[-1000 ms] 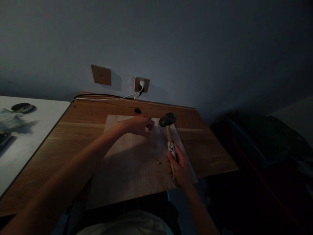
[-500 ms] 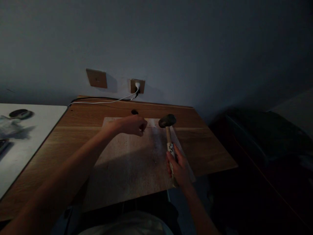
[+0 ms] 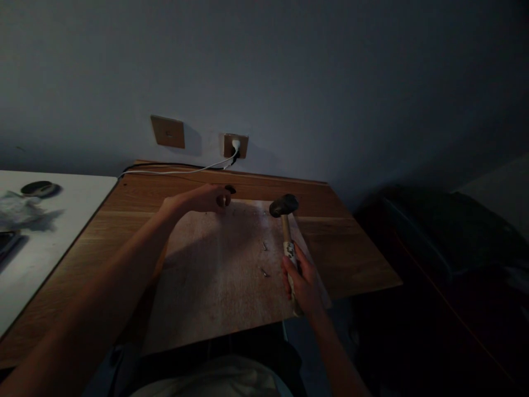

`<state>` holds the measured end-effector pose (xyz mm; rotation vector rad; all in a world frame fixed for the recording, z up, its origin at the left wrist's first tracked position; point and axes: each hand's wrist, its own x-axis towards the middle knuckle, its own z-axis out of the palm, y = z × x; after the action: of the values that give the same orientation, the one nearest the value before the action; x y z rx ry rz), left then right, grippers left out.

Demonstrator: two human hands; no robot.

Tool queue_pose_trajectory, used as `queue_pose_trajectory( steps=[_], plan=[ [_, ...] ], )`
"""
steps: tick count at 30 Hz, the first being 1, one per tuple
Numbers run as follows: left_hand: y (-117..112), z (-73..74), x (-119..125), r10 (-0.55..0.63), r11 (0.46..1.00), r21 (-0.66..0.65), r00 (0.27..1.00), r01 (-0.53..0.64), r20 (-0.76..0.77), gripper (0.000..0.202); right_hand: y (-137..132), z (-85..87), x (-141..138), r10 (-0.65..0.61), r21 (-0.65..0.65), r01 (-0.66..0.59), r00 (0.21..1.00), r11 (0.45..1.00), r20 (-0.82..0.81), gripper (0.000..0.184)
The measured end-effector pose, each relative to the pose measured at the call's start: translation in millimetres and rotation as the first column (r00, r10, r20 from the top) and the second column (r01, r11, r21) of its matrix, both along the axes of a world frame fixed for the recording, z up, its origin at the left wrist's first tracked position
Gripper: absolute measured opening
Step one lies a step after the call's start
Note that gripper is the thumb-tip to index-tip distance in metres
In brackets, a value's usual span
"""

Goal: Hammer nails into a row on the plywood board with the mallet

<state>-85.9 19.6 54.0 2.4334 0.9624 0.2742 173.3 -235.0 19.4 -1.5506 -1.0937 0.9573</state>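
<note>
My right hand (image 3: 303, 281) is wrapped round the pale, patterned handle of a mallet (image 3: 284, 206), whose dark head is raised near the far right part of a wooden board (image 3: 215, 286). Over the board's far edge, my left hand (image 3: 212, 198) has its fingers curled in a pinch; what is between them, if anything, I cannot make out. A nail (image 3: 265, 246) and another nail (image 3: 264, 272) lie on the board, left of the mallet handle. Several tiny marks or nails line the board's far edge, too small to tell.
Beneath the board is a wooden table (image 3: 351, 248). A white table (image 3: 78, 209) adjoins it at left, with a dark round object (image 3: 39, 188) and crumpled plastic (image 3: 19, 209). Cables (image 3: 173, 172) run to a wall socket (image 3: 242, 146). A dark bulky object (image 3: 454, 231) stands at right.
My left hand has moved left along the board's far edge. Two nails now show plainly on the board. My right hand holds the mallet in nearly the same place.
</note>
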Motion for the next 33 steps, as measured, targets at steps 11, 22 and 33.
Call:
queue_pose_trajectory(
  steps=[11,22,33],
  plan=[
    [6.4,-6.2,-1.3,-0.062,0.998,0.009,0.997,0.062,0.044,0.011,-0.1,0.2,-0.1,-0.012,-0.017,0.012,1.0,1.0,-0.006,0.05],
    [6.8,-8.4,0.5,-0.075,0.996,0.044,0.997,0.074,0.035,0.011,-0.6,3.4,-2.2,-0.045,-0.029,0.046,0.999,0.999,0.023,0.054],
    [5.5,-8.7,-0.4,-0.053,0.998,-0.021,0.999,0.052,-0.009,0.019,-1.4,3.7,-2.7,-0.039,-0.024,0.039,0.999,0.999,-0.01,0.049]
  ],
)
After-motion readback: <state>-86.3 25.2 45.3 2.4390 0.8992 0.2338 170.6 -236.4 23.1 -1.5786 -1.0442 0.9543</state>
